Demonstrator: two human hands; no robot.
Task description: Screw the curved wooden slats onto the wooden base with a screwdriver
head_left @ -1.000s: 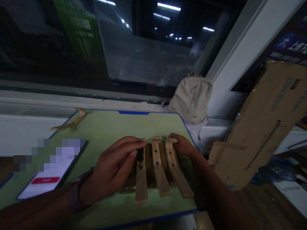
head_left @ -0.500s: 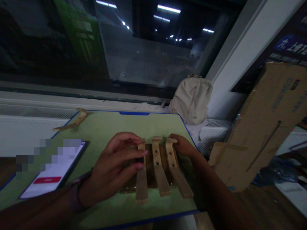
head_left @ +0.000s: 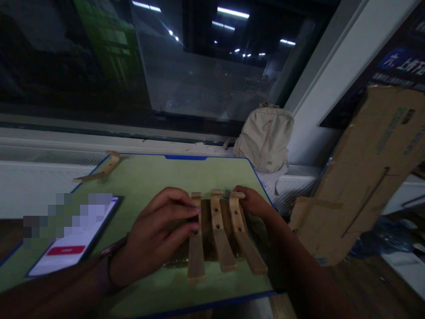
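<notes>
Three bent wooden hooks with dark screws or holes lie side by side across a shiny brown slab (head_left: 210, 248) on the green tabletop (head_left: 149, 170). My left hand (head_left: 162, 223) has its thumb and fingers closed at the left wooden hook (head_left: 196, 257), beside its dark holes. The middle wooden hook (head_left: 219, 226) lies untouched. My right hand (head_left: 254, 201) is curled around the upper end of the right wooden hook (head_left: 241, 226), with most of its fingers hidden behind it. Part of the slab is hidden under my left hand.
Another bent wooden hook (head_left: 108, 168) lies at the table's far left corner. A phone (head_left: 73, 241) with a lit screen is left of my left hand. Behind the table are a beige backpack (head_left: 265, 139) and a dark window. A large cardboard box (head_left: 361, 177) stands at right.
My left fingers have drawn slightly left and closer together, uncovering the left hook's top and a dark hole. My right hand and the other hooks stay in place.
</notes>
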